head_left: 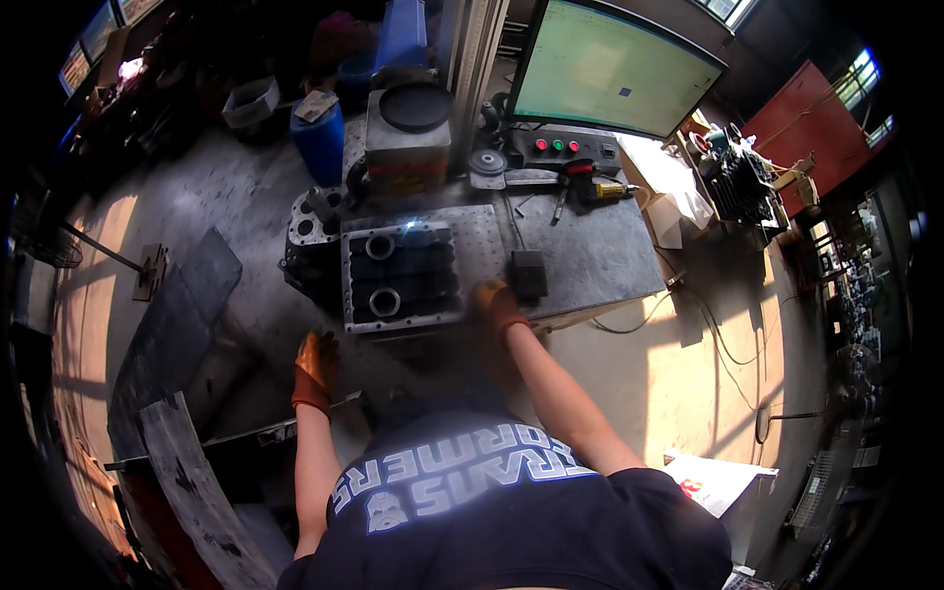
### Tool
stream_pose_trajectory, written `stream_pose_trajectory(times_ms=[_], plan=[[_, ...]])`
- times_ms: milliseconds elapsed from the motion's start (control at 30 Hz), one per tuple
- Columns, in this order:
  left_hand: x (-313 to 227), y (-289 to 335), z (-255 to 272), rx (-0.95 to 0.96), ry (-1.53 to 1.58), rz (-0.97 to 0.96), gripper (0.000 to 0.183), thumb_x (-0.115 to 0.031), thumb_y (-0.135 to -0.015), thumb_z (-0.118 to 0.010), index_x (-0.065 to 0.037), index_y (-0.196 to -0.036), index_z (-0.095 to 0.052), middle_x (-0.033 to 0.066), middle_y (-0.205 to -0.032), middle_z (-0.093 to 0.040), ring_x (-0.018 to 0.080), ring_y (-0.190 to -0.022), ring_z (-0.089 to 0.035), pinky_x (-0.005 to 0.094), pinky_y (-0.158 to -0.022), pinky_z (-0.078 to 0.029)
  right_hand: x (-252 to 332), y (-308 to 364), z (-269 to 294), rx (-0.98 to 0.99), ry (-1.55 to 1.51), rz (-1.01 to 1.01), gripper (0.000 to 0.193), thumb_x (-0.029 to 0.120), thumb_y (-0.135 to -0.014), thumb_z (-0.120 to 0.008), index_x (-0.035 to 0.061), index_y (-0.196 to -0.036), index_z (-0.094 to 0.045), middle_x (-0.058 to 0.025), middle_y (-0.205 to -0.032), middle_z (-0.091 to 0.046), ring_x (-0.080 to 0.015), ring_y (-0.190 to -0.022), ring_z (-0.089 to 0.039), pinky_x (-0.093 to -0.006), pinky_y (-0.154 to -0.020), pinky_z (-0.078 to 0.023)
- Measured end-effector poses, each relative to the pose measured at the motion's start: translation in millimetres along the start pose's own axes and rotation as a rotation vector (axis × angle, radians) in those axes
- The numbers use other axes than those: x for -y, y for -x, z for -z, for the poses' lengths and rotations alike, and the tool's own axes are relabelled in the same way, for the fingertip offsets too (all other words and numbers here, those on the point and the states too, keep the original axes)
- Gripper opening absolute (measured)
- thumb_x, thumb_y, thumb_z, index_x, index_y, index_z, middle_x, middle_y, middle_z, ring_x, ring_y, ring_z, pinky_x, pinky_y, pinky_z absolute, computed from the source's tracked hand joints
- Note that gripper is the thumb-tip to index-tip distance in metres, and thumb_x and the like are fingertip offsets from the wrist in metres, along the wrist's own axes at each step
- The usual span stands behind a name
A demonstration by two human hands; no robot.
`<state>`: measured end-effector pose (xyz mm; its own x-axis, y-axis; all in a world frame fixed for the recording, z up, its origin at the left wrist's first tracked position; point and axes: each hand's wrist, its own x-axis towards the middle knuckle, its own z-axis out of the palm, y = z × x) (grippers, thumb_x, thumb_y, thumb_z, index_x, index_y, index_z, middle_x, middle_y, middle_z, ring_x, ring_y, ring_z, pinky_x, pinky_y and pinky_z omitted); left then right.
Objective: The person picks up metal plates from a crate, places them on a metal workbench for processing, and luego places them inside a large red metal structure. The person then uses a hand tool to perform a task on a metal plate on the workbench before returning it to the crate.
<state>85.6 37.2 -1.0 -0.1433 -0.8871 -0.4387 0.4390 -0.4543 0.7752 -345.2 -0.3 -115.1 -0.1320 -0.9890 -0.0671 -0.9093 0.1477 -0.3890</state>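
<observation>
A dark rectangular metal casting with a pale bolt-holed flange lies on the workbench in front of me. Two metal rings show on its dark inside. My right hand, in an orange-brown work glove, is beside the casting's near right corner, close to a small black box. Blur and shadow hide its fingers, so contact is unclear. Lower left, off the bench, my left hand in a matching glove has its fingers stretched out, with nothing visible in it. Another holed metal part stands left of the casting.
A monitor rises behind a control panel with coloured buttons. A yellow-and-black hand tool lies at the bench's back right. Behind the casting stand a box with a round black pan and a blue drum. Cables trail over the floor.
</observation>
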Motion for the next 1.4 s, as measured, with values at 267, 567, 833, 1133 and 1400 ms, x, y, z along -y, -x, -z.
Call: stream_pose_trajectory(times_ms=[267,567,833,1133,1400], plan=[[-20,-16,-64,0.041,-1.433,-0.563,0.054,-0.02,-0.092,-0.052,-0.01,-0.139,-0.029,0.0174,-0.142,-0.043,0.0295,-0.129,-0.043,0.0447,-0.103,-0.036,37,31,84,-0.068,-0.471,-0.179,0.02,0.018,-0.081,-0.054,0.0052,-0.093,-0.065,-0.016,-0.091,-0.067,-0.03,-0.09,-0.064,-0.0398,-0.078,-0.051],[-13,-15,-61,-0.003,-1.41,-0.638,0.069,-0.01,-0.08,-0.066,-0.003,-0.137,-0.029,0.0161,-0.136,-0.049,0.0289,-0.119,-0.053,0.0357,-0.1,-0.041,54,34,100,-0.015,-0.42,-0.32,0.049,0.026,-0.081,-0.06,-0.0023,-0.12,-0.058,-0.0193,-0.105,-0.067,-0.0261,-0.093,-0.064,-0.0357,-0.082,-0.049],[-3,-18,-43,0.137,-0.974,-0.563,0.065,-0.009,-0.083,-0.064,-0.005,-0.139,-0.03,0.0157,-0.139,-0.046,0.0289,-0.123,-0.049,0.0382,-0.102,-0.039,50,31,92,-0.04,-0.325,-0.273,0.048,0.026,-0.081,-0.061,-0.0028,-0.119,-0.059,-0.0195,-0.104,-0.067,-0.0266,-0.095,-0.064,-0.0359,-0.081,-0.049],[-12,-13,-57,0.078,-0.098,-0.106,0.071,-0.008,-0.082,-0.064,-0.004,-0.142,-0.026,0.0175,-0.143,-0.042,0.0307,-0.127,-0.046,0.0383,-0.102,-0.039,50,33,91,-0.096,-0.449,-0.245,0.038,0.025,-0.081,-0.058,-0.0015,-0.108,-0.064,-0.0166,-0.089,-0.068,-0.0244,-0.08,-0.064,-0.0366,-0.072,-0.049],[-2,-20,-42,0.075,-1.102,-0.488,0.07,-0.007,-0.083,-0.06,-0.003,-0.144,-0.025,0.0162,-0.141,-0.045,0.0309,-0.125,-0.047,0.0368,-0.101,-0.039,44,24,79,-0.115,-0.427,-0.344,0.038,0.026,-0.083,-0.058,0.0001,-0.11,-0.064,-0.0153,-0.091,-0.068,-0.0249,-0.079,-0.064,-0.0359,-0.072,-0.049]])
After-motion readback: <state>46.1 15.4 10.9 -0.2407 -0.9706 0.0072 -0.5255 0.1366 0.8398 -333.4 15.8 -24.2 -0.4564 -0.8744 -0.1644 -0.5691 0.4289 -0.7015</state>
